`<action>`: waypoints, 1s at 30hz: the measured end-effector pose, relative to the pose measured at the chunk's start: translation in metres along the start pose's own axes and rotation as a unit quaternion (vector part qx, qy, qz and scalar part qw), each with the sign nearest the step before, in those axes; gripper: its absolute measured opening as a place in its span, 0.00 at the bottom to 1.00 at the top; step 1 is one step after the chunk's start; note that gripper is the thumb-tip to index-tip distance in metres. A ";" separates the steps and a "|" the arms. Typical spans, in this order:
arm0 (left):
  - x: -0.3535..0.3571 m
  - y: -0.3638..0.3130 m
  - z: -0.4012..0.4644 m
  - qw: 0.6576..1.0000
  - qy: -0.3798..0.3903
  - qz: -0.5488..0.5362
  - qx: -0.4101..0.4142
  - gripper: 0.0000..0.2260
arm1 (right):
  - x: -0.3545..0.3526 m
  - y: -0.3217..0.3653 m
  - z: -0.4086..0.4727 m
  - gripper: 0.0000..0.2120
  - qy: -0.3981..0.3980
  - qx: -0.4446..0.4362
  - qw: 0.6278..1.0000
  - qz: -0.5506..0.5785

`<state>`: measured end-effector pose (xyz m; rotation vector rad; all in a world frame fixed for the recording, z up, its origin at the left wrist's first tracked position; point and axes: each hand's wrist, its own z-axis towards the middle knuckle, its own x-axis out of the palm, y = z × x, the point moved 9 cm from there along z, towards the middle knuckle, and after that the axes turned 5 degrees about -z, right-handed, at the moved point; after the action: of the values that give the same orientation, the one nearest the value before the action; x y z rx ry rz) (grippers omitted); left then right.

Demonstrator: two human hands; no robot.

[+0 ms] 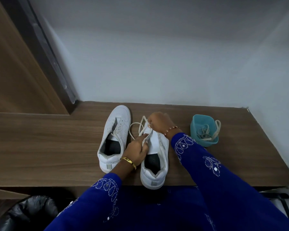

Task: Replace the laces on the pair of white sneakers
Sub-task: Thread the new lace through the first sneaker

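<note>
Two white sneakers stand side by side on the wooden table, toes pointing away from me. The left sneaker (114, 137) has no lace in its eyelets. Over the right sneaker (156, 157), my left hand (137, 151) grips the shoe's left eyelet edge near the tongue. At the toe end of that shoe, my right hand (158, 121) pinches a white lace (137, 129). The lace loops loosely on the table between the two shoes. The front of the right sneaker is hidden under my hands.
A small teal plastic tub (204, 130) with another white lace draped in and over it sits right of the shoes. The wooden table (57, 144) meets a white wall behind. A black bag (32, 212) lies below the table's front edge at lower left.
</note>
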<state>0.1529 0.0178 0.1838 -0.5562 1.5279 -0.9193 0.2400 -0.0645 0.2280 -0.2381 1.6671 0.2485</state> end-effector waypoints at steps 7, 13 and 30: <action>0.000 0.001 -0.001 0.999 -0.026 -0.023 -0.002 0.24 | 0.002 0.014 0.010 0.19 0.031 -0.019 0.998 -0.055; -0.005 -0.001 -0.004 0.996 -0.069 -0.059 -0.011 0.22 | -0.002 0.035 0.008 0.07 0.083 -0.096 0.979 -0.157; -0.009 0.002 -0.002 0.995 -0.097 -0.017 -0.003 0.25 | 0.034 0.011 0.024 0.18 0.157 -0.026 0.986 -0.045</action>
<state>0.1532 0.0268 0.1877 -0.6581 1.3496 -0.8617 0.2562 -0.0471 0.1919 -0.4077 1.9565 0.1949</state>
